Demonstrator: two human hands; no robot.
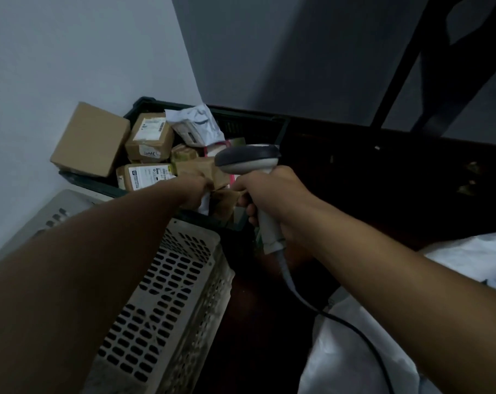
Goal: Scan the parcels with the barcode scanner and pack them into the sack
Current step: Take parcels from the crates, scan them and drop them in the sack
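A pale perforated plastic crate (173, 297) lies tilted in the foreground against a dark crate (241, 123), with grey walls (70, 52) meeting in a corner behind and a dark metal frame (406, 66) leaning at upper right.

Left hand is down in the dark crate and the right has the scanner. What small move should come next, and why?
Probably lift the brown parcel that the left hand grips and turn its label toward the scanner. The right hand holds the scanner just above it, but no label shows on that parcel's visible side.
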